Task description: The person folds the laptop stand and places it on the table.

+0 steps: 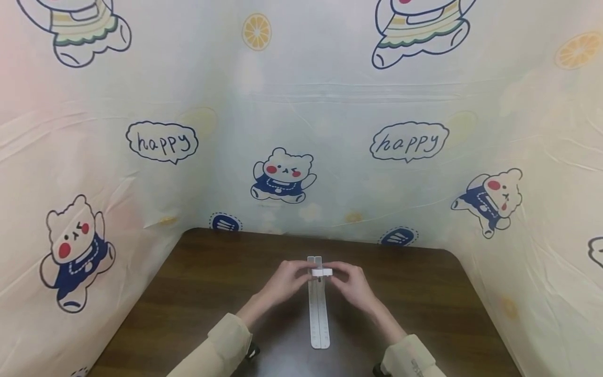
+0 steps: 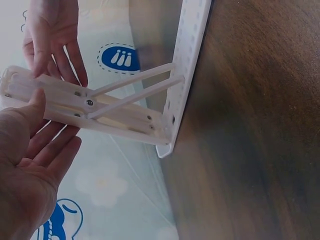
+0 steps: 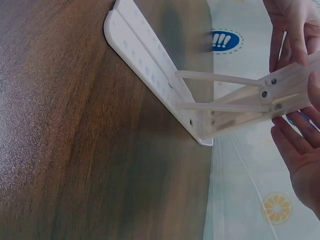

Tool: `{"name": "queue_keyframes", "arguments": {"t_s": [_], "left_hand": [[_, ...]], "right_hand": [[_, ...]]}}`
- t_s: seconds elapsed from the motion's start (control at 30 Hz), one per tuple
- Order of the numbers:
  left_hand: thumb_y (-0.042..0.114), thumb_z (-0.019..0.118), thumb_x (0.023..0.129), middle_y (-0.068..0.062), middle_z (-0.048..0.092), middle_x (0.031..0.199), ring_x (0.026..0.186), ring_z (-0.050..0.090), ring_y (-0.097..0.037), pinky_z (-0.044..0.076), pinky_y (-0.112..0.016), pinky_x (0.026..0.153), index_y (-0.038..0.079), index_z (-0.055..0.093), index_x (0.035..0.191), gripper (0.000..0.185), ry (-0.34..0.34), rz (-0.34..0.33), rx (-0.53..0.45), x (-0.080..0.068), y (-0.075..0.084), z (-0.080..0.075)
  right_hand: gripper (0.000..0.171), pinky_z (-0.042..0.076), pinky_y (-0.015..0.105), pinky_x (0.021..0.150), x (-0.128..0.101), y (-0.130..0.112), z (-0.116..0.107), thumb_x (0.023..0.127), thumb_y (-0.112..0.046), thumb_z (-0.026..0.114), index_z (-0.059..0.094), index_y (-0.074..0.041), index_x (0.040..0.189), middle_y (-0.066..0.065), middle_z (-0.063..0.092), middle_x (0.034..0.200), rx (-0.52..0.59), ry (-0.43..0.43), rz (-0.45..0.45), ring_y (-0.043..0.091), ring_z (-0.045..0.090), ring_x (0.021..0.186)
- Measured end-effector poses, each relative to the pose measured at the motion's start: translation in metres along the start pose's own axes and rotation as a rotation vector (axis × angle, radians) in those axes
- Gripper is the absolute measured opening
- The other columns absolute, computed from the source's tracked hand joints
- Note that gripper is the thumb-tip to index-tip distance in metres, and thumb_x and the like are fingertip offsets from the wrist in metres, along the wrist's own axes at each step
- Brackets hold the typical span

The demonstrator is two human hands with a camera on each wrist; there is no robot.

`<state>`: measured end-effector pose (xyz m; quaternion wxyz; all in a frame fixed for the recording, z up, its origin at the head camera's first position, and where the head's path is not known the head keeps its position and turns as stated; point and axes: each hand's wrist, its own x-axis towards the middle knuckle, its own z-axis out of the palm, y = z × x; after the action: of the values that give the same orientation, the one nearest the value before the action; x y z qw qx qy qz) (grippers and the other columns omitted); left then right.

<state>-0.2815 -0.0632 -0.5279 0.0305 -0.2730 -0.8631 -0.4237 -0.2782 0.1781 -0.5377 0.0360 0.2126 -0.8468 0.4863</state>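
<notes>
While your left hand [image 1: 285, 283] pinches the raised arm of the white folding bracket [image 1: 319, 309] from 9 o'clock, keep its long base flat on the tabletop [image 1: 198, 293], mid-table at 12 o'clock from you. Your right hand [image 1: 350, 283] holds that arm from 3 o'clock; press evenly so the struts don't twist. Only the printed curtain [image 1: 282, 131] stands behind, clear of the work.

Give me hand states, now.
Left hand: thumb and fingers hold the raised arm of the white folding bracket.
Right hand: fingers hold the same raised arm from the other side.
</notes>
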Motion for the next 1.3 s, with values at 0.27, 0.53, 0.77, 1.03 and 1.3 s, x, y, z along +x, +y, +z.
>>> {"name": "queue_keyframes", "arguments": {"t_s": [0.27, 0.53, 0.77, 1.03, 1.3], "left_hand": [[0.011, 0.073, 0.106, -0.013, 0.08, 0.135, 0.123, 0.078, -0.029, 0.066, -0.046, 0.102, 0.007, 0.077, 0.136, 0.03, -0.028, -0.029, -0.05, -0.001, -0.004, -0.004], [0.01, 0.07, 0.107, -0.012, 0.081, 0.131, 0.108, 0.081, -0.027, 0.068, -0.041, 0.095, 0.007, 0.078, 0.133, 0.027, -0.013, -0.016, -0.017, 0.003, -0.007, -0.005], [0.01, 0.067, 0.108, -0.015, 0.082, 0.128, 0.104, 0.082, -0.025, 0.068, -0.043, 0.097, 0.003, 0.078, 0.132, 0.027, 0.039, 0.008, 0.021, 0.013, -0.008, -0.004], [0.012, 0.066, 0.11, -0.016, 0.082, 0.126, 0.064, 0.059, -0.01, 0.06, -0.027, 0.073, 0.004, 0.077, 0.135, 0.028, 0.044, -0.053, 0.025, 0.023, -0.007, -0.006], [0.013, 0.067, 0.109, -0.018, 0.081, 0.128, 0.065, 0.054, -0.009, 0.054, -0.023, 0.071, 0.003, 0.078, 0.132, 0.027, 0.042, -0.046, 0.046, 0.031, -0.009, -0.009]], "right_hand": [[0.032, 0.063, 0.048, 0.107, 0.002, 0.001, -0.002, 0.103, -0.008, 0.076, 0.079, -0.015, 0.134, 0.01, 0.08, 0.136, 0.01, -0.031, -0.016, 0.033, 0.076, 0.128], [0.027, 0.064, 0.044, 0.106, 0.006, -0.001, -0.001, 0.106, -0.01, 0.073, 0.079, -0.01, 0.132, 0.012, 0.081, 0.133, -0.018, -0.037, -0.032, 0.032, 0.077, 0.125], [0.022, 0.065, 0.051, 0.103, 0.016, -0.005, -0.003, 0.104, -0.006, 0.072, 0.081, -0.007, 0.124, 0.012, 0.084, 0.124, -0.12, 0.027, -0.068, 0.031, 0.08, 0.117], [0.022, 0.062, 0.056, 0.107, 0.027, -0.011, -0.009, 0.106, -0.009, 0.07, 0.082, -0.007, 0.125, 0.014, 0.083, 0.126, -0.133, 0.028, -0.009, 0.034, 0.079, 0.121], [0.022, 0.064, 0.055, 0.104, 0.033, -0.014, -0.011, 0.107, -0.015, 0.07, 0.082, -0.007, 0.125, 0.014, 0.083, 0.126, -0.126, 0.005, 0.046, 0.032, 0.08, 0.116]]}}
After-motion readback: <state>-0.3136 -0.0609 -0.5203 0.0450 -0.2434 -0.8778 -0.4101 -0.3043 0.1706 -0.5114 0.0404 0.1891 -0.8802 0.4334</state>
